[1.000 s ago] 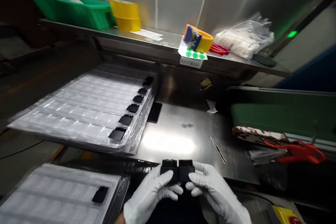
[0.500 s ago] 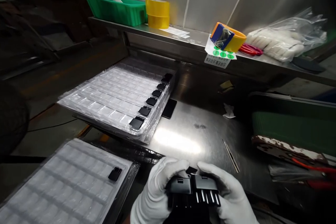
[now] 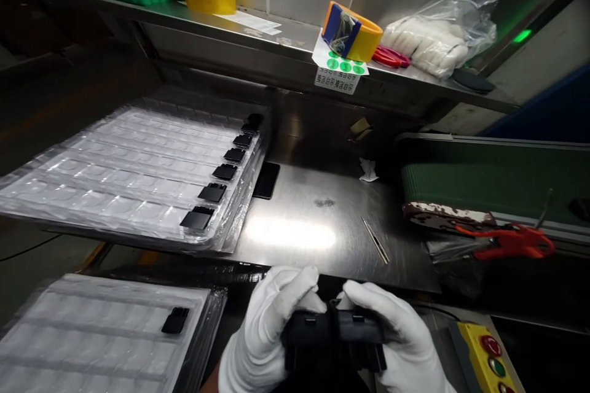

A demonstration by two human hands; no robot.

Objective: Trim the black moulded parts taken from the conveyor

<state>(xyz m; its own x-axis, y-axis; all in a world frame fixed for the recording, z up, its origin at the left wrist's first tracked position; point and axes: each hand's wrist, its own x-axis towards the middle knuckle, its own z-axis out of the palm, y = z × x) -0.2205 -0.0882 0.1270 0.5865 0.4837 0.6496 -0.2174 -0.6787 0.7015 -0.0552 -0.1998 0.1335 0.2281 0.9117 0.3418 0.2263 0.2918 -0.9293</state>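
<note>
My left hand [image 3: 275, 330], in a white glove, is closed around a black plastic part [image 3: 308, 331] at the bottom centre. A second black plastic part [image 3: 359, 326] sits in my right hand [image 3: 400, 334], also gloved in white. The two parts are side by side with a narrow dark gap; whether they touch lower down is hidden in shadow. To the left lies a stack of clear plastic trays [image 3: 110, 187], with several small black pieces [image 3: 197, 218] down its right side. Nearer me, another clear tray [image 3: 92, 325] bears one black piece [image 3: 175, 320].
Tweezers [image 3: 375, 241] and a black phone [image 3: 267, 180] lie on the metal table [image 3: 299, 202]. At right are a green conveyor belt [image 3: 461, 178], a red-handled tool [image 3: 516, 241] and a yellow button box [image 3: 486, 353]. A shelf [image 3: 290, 42] holds a tape roll [image 3: 354, 31] and bagged white items [image 3: 424, 43].
The view has swung to the right, bringing the button box and more of the conveyor into sight. Both hands still hold the black parts, whose undersides are now less visible.
</note>
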